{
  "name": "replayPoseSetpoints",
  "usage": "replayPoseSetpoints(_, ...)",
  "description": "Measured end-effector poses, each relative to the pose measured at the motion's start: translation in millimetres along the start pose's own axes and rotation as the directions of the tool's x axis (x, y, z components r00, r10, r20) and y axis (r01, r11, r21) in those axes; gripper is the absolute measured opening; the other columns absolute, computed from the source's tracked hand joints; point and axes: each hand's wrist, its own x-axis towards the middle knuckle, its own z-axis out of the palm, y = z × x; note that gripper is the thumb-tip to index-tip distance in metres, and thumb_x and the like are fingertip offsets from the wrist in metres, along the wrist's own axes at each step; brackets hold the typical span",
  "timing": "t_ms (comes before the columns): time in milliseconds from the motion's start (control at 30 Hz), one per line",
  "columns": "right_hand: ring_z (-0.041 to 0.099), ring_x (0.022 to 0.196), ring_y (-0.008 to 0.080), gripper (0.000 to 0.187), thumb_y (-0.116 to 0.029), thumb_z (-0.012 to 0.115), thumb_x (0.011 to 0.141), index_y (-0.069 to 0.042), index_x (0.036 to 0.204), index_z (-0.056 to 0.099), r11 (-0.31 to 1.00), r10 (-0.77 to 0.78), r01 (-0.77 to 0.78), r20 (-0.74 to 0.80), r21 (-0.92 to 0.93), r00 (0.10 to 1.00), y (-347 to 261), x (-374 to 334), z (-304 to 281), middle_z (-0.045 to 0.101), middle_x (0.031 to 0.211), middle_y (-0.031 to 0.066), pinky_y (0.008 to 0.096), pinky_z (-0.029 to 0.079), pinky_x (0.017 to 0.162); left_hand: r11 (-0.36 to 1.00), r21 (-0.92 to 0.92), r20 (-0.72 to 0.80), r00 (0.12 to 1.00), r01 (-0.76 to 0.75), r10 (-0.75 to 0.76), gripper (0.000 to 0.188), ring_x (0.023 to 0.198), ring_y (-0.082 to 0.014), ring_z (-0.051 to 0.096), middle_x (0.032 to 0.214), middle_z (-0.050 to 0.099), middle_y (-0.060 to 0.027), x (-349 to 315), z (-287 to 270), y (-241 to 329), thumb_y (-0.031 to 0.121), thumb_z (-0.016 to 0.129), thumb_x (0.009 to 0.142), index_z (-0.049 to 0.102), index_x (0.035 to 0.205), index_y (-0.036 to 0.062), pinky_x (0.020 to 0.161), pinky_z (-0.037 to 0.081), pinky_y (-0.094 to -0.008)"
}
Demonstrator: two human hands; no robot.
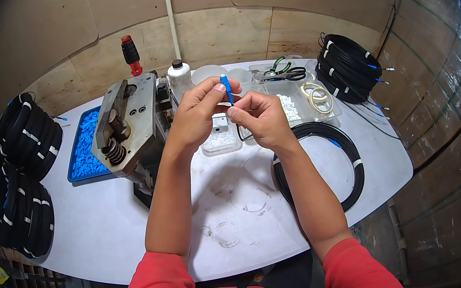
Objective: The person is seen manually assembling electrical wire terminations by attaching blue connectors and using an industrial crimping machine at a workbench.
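Observation:
Over the middle of the table, a small blue fibre-optic connector (226, 88) stands nearly upright between my hands, its pale tip pointing up. My left hand (196, 112) is closed, thumb and fingers pinching the connector's body. Just below, my right hand (264, 118) is closed too, its thumb and forefinger on the thin black cable (239, 132) at the connector's lower end. Part of the cable is hidden behind my right hand. Beside my right forearm lies a coil of black cable (354, 157) with white ties and a blue end.
Left of my arms stands a metal press (147, 111) with a red-and-black handle (131, 55). Behind it is a blue tray (76, 175) of blue connector parts. A white bottle (179, 78), clear boxes, scissors (291, 74) and pliers (278, 66) sit at the back. Black coils (348, 67) flank the table.

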Motion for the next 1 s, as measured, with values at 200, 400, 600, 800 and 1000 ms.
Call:
replayPoseSetpoints(200,0.056,0.071,0.0027,0.012,-0.009,0.071,0.088,-0.002,0.081,0.064,1.0,0.007,-0.007,-0.004,-0.013,1.0,3.4,-0.1,0.9,0.064,0.077,-0.0018,0.0205,0.047,0.065,0.999,-0.017,0.0,1.0,0.027,-0.027,0.027,0.095,-0.0148,0.062,0.104,0.064,-0.0048,-0.5,-2.4,3.4,0.023,0.049,0.099,0.064,0.108,0.0022,0.086,0.048,-0.0301)
replayPoseSetpoints(400,0.055,0.069,0.0023,0.013,-0.01,0.071,0.088,-0.003,0.08,0.064,1.0,-0.01,0.01,-0.016,-0.021,1.0,3.9,-0.1,1.2,0.064,0.076,-0.0024,0.0202,0.046,0.063,0.999,-0.017,0.033,0.999,0.034,-0.034,0.027,0.098,-0.015,0.061,0.106,0.064,-0.0053,-1.2,-1.6,4.6,0.022,0.05,0.098,0.063,0.11,0.0027,0.088,0.047,-0.0314)
replayPoseSetpoints(600,0.056,0.07,0.0026,0.014,-0.01,0.072,0.088,-0.003,0.08,0.063,1.0,-0.017,0.017,-0.004,-0.013,1.0,5.2,-0.4,1.4,0.064,0.077,-0.0023,0.0204,0.046,0.064,0.999,-0.023,0.033,0.999,0.035,-0.035,0.026,0.101,-0.015,0.061,0.109,0.064,-0.0058,-2.2,-2.3,7.8,0.021,0.05,0.097,0.063,0.11,0.0029,0.089,0.047,-0.0319)
replayPoseSetpoints(800,0.056,0.071,0.003,0.014,-0.01,0.072,0.087,-0.003,0.079,0.063,1.0,-0.022,0.022,-0.01,-0.002,1.0,2.6,-0.4,3.2,0.064,0.077,-0.002,0.0204,0.047,0.064,0.998,-0.038,0.052,0.998,0.047,-0.045,0.026,0.102,-0.0158,0.061,0.109,0.064,-0.007,-2.3,-4.1,5.6,0.019,0.049,0.097,0.062,0.112,0.0027,0.089,0.047,-0.0323)
replayPoseSetpoints(1000,0.056,0.071,0.0029,0.014,-0.01,0.072,0.088,-0.003,0.079,0.063,1.0,-0.003,0.003,-0.001,-0.018,1.0,3.3,-0.8,0.7,0.063,0.077,-0.0021,0.0206,0.047,0.064,0.996,-0.06,0.031,0.998,0.059,-0.057,0.025,0.104,-0.0155,0.06,0.109,0.064,-0.0065,-2.2,-2.6,8.7,0.019,0.049,0.096,0.062,0.111,0.0027,0.09,0.047,-0.0324)
